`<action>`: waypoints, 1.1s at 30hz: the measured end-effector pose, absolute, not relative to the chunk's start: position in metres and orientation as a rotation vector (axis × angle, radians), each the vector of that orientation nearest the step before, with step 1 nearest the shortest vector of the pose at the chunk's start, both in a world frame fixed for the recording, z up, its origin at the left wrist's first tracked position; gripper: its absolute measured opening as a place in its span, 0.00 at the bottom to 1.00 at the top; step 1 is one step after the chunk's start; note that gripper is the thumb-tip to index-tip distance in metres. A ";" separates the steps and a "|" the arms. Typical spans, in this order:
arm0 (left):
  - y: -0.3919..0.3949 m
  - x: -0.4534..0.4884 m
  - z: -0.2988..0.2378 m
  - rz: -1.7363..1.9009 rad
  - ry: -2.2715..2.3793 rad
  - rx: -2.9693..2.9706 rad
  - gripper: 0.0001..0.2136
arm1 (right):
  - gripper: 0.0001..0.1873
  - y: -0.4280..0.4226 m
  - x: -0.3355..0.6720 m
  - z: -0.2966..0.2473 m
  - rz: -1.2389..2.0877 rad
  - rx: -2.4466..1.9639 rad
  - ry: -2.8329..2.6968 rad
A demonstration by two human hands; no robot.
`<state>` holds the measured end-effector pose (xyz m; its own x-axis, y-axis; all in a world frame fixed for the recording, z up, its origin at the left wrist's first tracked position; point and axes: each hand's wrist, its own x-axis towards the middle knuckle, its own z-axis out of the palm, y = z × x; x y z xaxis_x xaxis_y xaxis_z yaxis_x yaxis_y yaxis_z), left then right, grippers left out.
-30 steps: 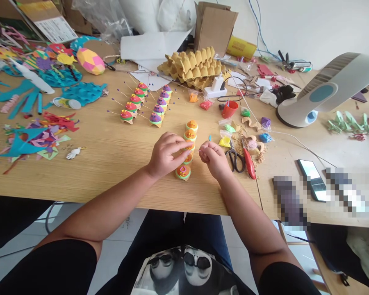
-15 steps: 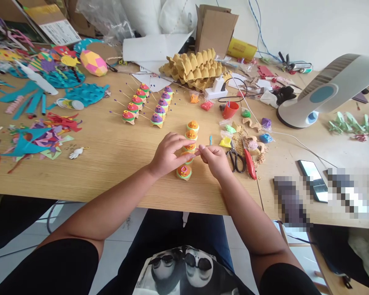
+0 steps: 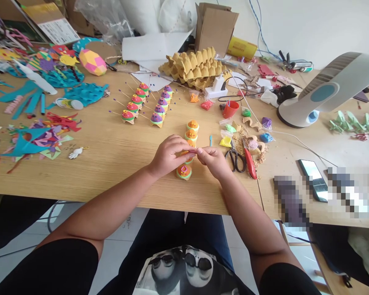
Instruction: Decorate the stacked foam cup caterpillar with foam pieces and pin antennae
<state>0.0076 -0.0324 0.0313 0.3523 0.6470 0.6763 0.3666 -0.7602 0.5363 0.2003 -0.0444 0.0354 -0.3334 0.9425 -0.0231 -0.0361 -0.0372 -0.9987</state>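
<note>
One orange strip (image 3: 191, 134) lies under the left hand (image 3: 169, 155), near the right hand (image 3: 215, 161), both pinching something tiny (image 3: 194, 151).

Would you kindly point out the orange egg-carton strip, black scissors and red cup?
Orange egg-carton strip (image 3: 181, 172): head view, nearest dome.
Black scissors (image 3: 233, 152): head view, handles.
Red cup (image 3: 230, 111): head view, outer wall.

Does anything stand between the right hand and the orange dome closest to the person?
Nothing visible does: between the right hand and that orange dome, only tabletop shows. The left hand, however, partly hides domes farther back.
</note>
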 end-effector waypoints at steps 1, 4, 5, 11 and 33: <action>-0.033 0.008 0.032 1.385 0.917 2.316 0.05 | 0.32 -0.044 0.201 0.034 1.507 -1.011 -1.394; -0.034 0.008 0.034 1.430 0.981 2.290 0.06 | 0.32 -0.044 0.201 0.033 1.542 -1.010 -1.344; -0.034 0.007 0.035 1.435 0.994 2.296 0.06 | 0.30 -0.044 0.201 0.034 1.551 -1.017 -1.336; -0.032 0.003 0.032 1.396 0.969 2.425 0.08 | 0.22 -0.046 0.198 0.038 1.548 -1.045 -1.304; -0.034 0.007 0.035 1.431 0.929 2.354 0.08 | 0.23 -0.046 0.196 0.037 1.527 -0.992 -1.344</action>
<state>0.0067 -0.0340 0.0349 0.3203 0.6246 0.7122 0.3959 -0.7713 0.4984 0.1956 -0.0465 0.0366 -0.3234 0.9459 -0.0274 -0.0927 -0.0605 -0.9939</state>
